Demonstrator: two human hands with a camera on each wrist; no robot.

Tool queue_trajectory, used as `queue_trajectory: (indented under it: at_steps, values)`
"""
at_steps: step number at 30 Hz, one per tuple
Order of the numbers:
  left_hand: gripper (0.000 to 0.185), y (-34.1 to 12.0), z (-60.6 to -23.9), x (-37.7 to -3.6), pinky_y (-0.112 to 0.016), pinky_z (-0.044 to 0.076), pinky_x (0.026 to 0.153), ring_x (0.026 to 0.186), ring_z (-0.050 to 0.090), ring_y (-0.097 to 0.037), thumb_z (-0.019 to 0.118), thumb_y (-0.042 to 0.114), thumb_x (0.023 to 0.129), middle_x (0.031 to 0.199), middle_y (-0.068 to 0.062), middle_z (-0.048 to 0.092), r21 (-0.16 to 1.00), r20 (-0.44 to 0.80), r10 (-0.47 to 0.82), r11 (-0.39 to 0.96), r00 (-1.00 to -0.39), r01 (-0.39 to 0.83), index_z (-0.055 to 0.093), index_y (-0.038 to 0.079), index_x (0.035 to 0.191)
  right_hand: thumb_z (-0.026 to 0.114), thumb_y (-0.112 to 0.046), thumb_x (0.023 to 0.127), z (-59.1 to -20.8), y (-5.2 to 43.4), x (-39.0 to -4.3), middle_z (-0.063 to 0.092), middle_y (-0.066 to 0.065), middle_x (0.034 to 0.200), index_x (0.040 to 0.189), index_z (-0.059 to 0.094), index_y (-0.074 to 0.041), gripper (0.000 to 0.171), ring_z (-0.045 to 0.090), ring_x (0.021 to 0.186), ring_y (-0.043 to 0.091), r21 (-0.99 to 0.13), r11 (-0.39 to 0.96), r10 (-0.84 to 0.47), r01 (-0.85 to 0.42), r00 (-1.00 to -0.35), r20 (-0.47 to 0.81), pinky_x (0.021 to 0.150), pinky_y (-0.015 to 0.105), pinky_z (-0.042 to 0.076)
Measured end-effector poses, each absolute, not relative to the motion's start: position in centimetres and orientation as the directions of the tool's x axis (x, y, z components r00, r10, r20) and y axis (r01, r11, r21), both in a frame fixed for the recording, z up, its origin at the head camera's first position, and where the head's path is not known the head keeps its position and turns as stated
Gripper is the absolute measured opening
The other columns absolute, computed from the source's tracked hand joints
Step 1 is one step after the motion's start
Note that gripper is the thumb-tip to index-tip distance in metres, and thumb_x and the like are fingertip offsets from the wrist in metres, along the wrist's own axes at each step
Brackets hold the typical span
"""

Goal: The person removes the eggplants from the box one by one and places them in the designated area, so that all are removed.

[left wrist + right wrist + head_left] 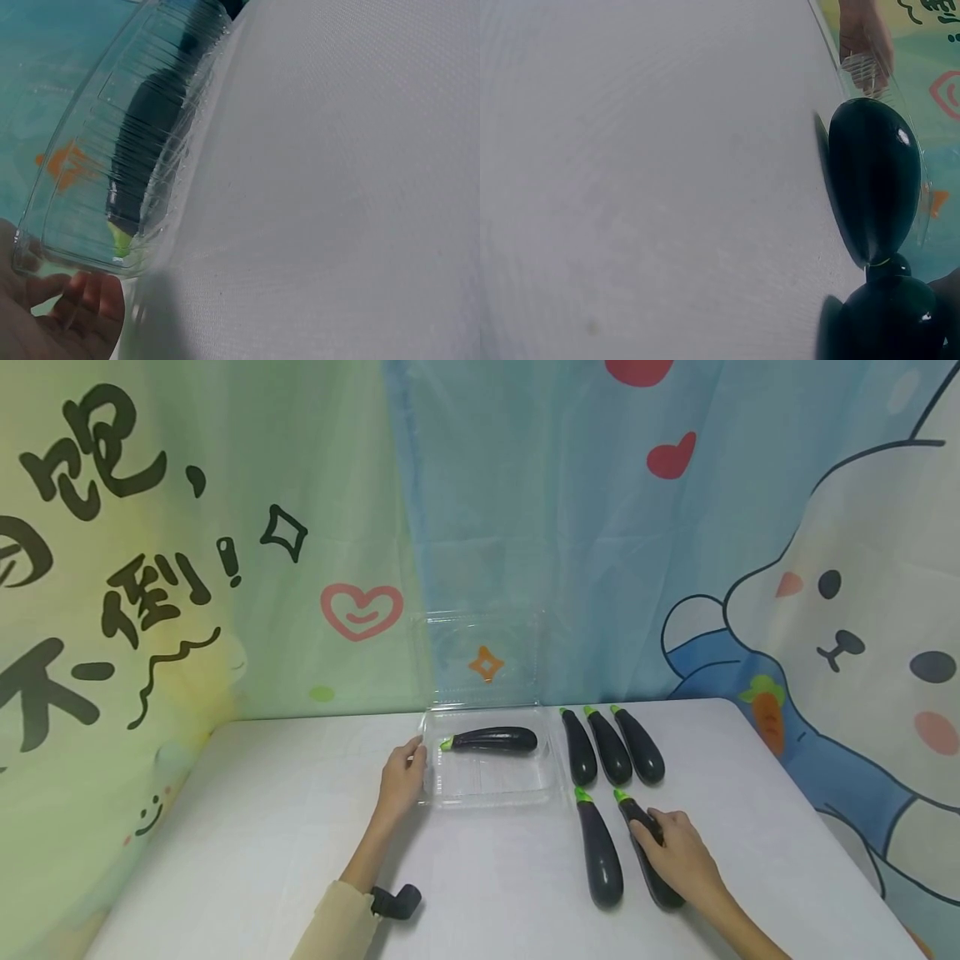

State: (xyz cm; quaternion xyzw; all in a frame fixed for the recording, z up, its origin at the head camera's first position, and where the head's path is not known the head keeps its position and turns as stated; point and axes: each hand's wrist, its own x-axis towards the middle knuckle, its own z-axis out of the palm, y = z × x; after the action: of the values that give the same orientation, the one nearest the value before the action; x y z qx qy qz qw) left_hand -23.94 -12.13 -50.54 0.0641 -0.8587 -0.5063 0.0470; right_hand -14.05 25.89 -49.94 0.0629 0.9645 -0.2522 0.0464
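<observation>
While the right hand [678,852] lies over the rightmost eggplant [651,860] of the front pair, its fingers are curled over the dark body near the green stem end, gripping it against the white tabletop [262,827]. Just beside it on the left lies a second eggplant [598,852], parallel and apart from the hand. Behind this pair, three more eggplants [609,747] lie side by side in a row, stems pointing away from the person. To their left stands a clear plastic container [491,785] with its hinged lid [480,656] raised upright against the backdrop; one eggplant [491,740] lies crosswise inside it near the back wall. The left hand [401,777] rests against the container's left edge, fingers relaxed and touching the rim; the left wrist view shows fingertips [82,300] at the corner. A printed cartoon backdrop [825,610] hangs behind the tabletop.
</observation>
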Motion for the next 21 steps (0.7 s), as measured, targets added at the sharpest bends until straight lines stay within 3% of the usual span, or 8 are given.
queue_trajectory:
  at_steps: [7,11,16,21]
  values:
    - [0.049,-12.1,-50.5,-23.9,-0.043,0.056,0.090,0.114,0.061,-0.034,0.039,0.032,0.102,0.122,-0.019,0.059,0.869,0.008,-0.158,0.489,-0.987,-0.071,0.048,0.003,0.141,0.047,-0.047,0.099,-49.8,25.8,-14.0,0.054,0.031,0.116,0.133,0.047,0.014,0.070,0.058,0.096,0.033,-0.473,0.871,0.099,0.136,-0.990,-0.103,0.075,0.045,0.053]
    - [0.049,-12.1,-50.5,-23.9,-0.043,0.056,0.090,0.115,0.061,-0.034,0.039,0.032,0.103,0.123,-0.019,0.058,0.869,0.005,-0.156,0.490,-0.988,-0.073,0.047,0.004,0.141,0.048,-0.045,0.098,-49.4,25.6,-13.9,0.052,0.028,0.121,0.136,0.048,0.009,0.065,0.055,0.105,0.036,-0.491,0.866,0.112,0.099,-0.994,-0.003,0.080,0.051,0.052]
    - [0.048,-12.1,-50.5,-23.9,-0.044,0.056,0.090,0.114,0.061,-0.033,0.040,0.032,0.102,0.122,-0.019,0.059,0.870,0.013,-0.163,0.488,-0.987,-0.069,0.049,0.004,0.141,0.058,-0.029,0.096,-48.8,25.1,-14.2,0.051,0.023,0.126,0.133,0.053,0.002,0.049,0.051,0.112,0.036,-0.532,0.838,0.024,-0.122,-0.965,0.259,0.082,0.052,0.050]
    - [0.048,-12.1,-50.5,-23.9,-0.044,0.056,0.090,0.114,0.061,-0.034,0.040,0.031,0.102,0.122,-0.020,0.059,0.867,0.018,-0.163,0.495,-0.986,-0.066,0.049,0.004,0.141,0.064,-0.016,0.093,-47.4,24.2,-14.8,0.054,0.015,0.128,0.130,0.057,-0.002,0.040,0.051,0.114,0.025,-0.518,0.769,-0.147,-0.375,-0.892,0.426,0.082,0.034,0.050]
